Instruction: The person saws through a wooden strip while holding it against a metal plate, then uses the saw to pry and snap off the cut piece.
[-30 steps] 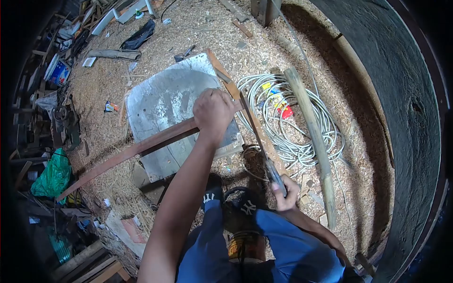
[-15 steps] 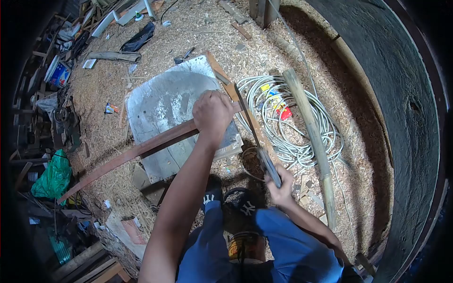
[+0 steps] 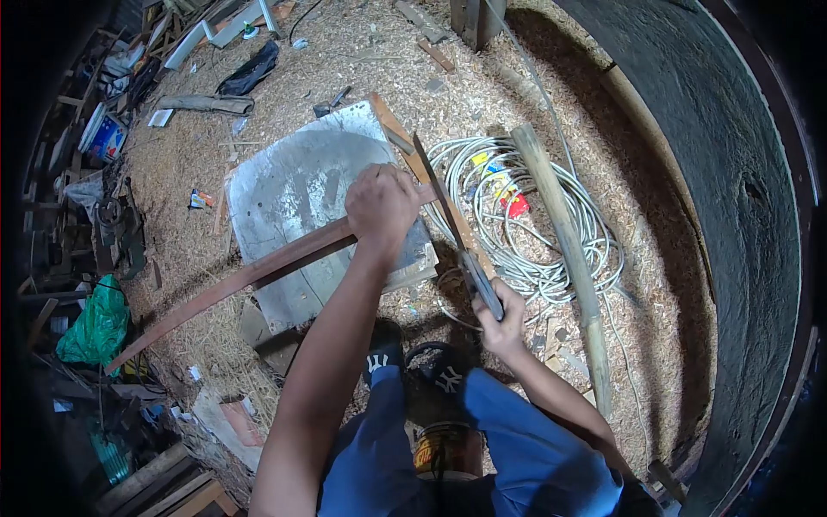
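My left hand (image 3: 381,207) is closed around a long reddish wooden strip (image 3: 250,274) near its right end, pressing it over a worn, pale board (image 3: 293,185). My right hand (image 3: 501,320) grips the handle of a handsaw (image 3: 441,194). The saw's blade points away from me and crosses the strip's end, just right of my left hand. Below the blade, a narrow orange-brown piece of wood (image 3: 466,231) runs along the board's right edge. Whether the teeth are inside the strip is too small to tell.
Right of the board lies a coil of pale cable (image 3: 564,271), with a wooden pole (image 3: 560,215) across it. A thick dark slab (image 3: 732,172) curves along the right side. Wood shavings cover the ground. A green plastic bag (image 3: 95,320) and scrap lie left.
My right hand has pushed the saw forward and slightly left, so its tip reaches farther past the strip. My left hand keeps its hold on the strip.
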Demonstrator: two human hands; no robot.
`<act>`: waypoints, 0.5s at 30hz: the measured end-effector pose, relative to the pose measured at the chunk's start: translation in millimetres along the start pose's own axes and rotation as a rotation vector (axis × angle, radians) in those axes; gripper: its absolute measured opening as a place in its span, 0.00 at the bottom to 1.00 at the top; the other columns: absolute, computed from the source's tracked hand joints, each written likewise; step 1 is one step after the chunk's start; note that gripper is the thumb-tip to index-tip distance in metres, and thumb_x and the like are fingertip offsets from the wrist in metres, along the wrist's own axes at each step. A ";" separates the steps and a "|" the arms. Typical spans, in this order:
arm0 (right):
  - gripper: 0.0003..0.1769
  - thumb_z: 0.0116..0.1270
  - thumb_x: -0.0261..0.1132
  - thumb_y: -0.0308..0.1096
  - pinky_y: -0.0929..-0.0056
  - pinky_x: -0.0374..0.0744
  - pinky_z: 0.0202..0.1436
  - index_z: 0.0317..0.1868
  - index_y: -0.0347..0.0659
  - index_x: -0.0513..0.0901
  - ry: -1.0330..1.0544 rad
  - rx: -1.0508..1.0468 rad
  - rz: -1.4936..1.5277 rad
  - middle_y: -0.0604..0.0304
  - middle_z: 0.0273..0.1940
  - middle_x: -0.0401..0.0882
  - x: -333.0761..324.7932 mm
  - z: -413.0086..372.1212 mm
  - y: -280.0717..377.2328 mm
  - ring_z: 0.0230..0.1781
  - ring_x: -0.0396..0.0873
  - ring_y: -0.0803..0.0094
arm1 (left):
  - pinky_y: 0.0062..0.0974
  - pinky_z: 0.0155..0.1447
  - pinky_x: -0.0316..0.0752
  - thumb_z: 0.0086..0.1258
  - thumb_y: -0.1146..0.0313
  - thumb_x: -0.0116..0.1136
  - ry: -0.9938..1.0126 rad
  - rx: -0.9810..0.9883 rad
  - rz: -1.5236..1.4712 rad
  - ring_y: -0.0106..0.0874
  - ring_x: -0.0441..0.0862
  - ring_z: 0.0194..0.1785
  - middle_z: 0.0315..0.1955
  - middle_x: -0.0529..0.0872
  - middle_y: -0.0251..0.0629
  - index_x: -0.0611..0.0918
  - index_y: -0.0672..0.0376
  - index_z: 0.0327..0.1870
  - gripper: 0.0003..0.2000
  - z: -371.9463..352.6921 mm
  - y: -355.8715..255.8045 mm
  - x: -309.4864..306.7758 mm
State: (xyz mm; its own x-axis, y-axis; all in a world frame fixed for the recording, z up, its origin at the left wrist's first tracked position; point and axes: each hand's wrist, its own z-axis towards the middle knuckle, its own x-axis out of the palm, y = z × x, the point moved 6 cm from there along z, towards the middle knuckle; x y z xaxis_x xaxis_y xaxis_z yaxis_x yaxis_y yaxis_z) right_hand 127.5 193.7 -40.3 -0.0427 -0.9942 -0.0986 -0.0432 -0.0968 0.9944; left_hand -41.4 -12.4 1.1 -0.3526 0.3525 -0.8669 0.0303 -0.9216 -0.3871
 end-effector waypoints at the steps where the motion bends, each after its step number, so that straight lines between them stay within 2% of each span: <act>1: 0.07 0.61 0.62 0.25 0.71 0.65 0.26 0.27 0.36 0.72 -0.002 -0.033 -0.036 0.62 0.21 0.68 1.8 0.6 8.8 0.20 0.64 0.76 | 0.42 0.50 0.81 0.69 0.64 0.56 0.040 -0.035 0.009 0.45 0.87 0.42 0.35 0.90 0.46 0.89 0.61 0.30 0.13 0.1 2.0 0.9; 4: 0.05 0.60 0.61 0.25 0.72 0.67 0.27 0.28 0.35 0.74 0.057 -0.084 -0.012 0.61 0.22 0.70 -8.3 -26.5 -6.1 0.21 0.68 0.76 | 0.42 0.50 0.81 0.69 0.65 0.57 0.040 -0.031 0.016 0.44 0.87 0.42 0.35 0.89 0.47 0.89 0.62 0.30 0.13 1.2 4.2 1.8; 5: 0.03 0.59 0.61 0.25 0.73 0.71 0.28 0.29 0.35 0.77 0.055 -0.091 0.038 0.61 0.22 0.73 -13.6 -42.5 -6.2 0.22 0.72 0.75 | 0.42 0.50 0.81 0.69 0.65 0.57 0.038 -0.027 0.013 0.44 0.87 0.42 0.35 0.89 0.47 0.89 0.62 0.30 0.13 2.6 3.7 2.1; 6: 0.03 0.59 0.60 0.26 0.76 0.73 0.30 0.29 0.35 0.78 0.063 -0.056 -0.065 0.60 0.22 0.76 -22.0 -51.4 -3.5 0.23 0.76 0.75 | 0.44 0.48 0.81 0.69 0.65 0.56 0.014 -0.004 -0.005 0.47 0.87 0.39 0.35 0.89 0.47 0.88 0.62 0.30 0.12 1.7 1.9 0.9; 9: 0.04 0.60 0.62 0.27 0.74 0.70 0.28 0.29 0.36 0.76 0.030 -0.040 -0.031 0.62 0.21 0.73 -23.8 -55.8 -12.1 0.22 0.72 0.76 | 0.46 0.46 0.81 0.70 0.66 0.56 -0.012 0.027 -0.025 0.50 0.87 0.36 0.34 0.89 0.47 0.87 0.61 0.29 0.12 -1.7 1.0 -0.9; 12: 0.09 0.63 0.64 0.27 0.71 0.63 0.25 0.27 0.38 0.72 -0.006 -0.023 -0.007 0.66 0.20 0.65 1.4 -8.2 -1.0 0.20 0.64 0.77 | 0.46 0.46 0.81 0.70 0.66 0.56 -0.031 0.033 -0.030 0.50 0.87 0.36 0.33 0.88 0.47 0.87 0.61 0.29 0.12 1.5 1.2 -0.3; 14: 0.08 0.63 0.63 0.26 0.72 0.64 0.26 0.28 0.38 0.72 0.009 -0.002 -0.018 0.65 0.21 0.67 6.0 -3.9 -1.7 0.22 0.65 0.78 | 0.47 0.46 0.81 0.70 0.65 0.56 -0.038 0.019 -0.022 0.50 0.87 0.36 0.33 0.88 0.47 0.87 0.61 0.29 0.12 1.2 1.2 -1.1; 15: 0.08 0.63 0.63 0.26 0.72 0.64 0.26 0.28 0.38 0.72 0.009 0.002 -0.014 0.65 0.21 0.67 3.7 -8.7 -4.4 0.22 0.65 0.78 | 0.44 0.46 0.81 0.69 0.66 0.57 -0.013 -0.008 -0.004 0.47 0.87 0.38 0.33 0.89 0.47 0.88 0.62 0.29 0.12 1.2 0.9 -1.9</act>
State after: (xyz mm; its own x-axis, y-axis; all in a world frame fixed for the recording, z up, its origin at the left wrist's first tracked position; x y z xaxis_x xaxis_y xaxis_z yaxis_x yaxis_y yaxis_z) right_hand 136.2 190.0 -44.7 -0.0333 -0.9932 -0.1117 -0.0457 -0.1101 0.9929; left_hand -41.8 -14.0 2.8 -0.3651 0.3536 -0.8612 0.0369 -0.9188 -0.3929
